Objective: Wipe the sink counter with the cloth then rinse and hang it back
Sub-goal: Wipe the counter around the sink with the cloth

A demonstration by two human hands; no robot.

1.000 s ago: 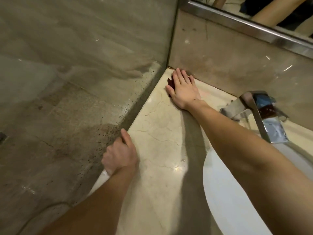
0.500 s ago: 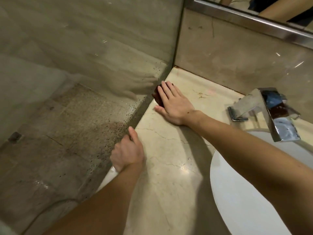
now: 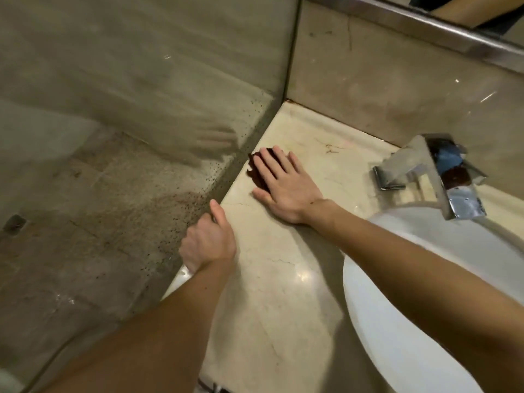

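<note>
Right hand [image 3: 286, 191] is flat, fingers straight and together, pressing the dark red cloth [image 3: 256, 174] onto the marble table [image 3: 283, 279]. The cloth sits at the table's left edge, right against the spotted glass partition [image 3: 127, 137], and is mostly covered by the fingers. Left hand [image 3: 208, 242] is nearer the camera on the same edge, thumb on top, fingers curled over the table's rim, gripping it. White basin [image 3: 411, 321] is to the right under the right forearm. Chrome faucet [image 3: 433, 171] stands behind it by the back wall.
</note>
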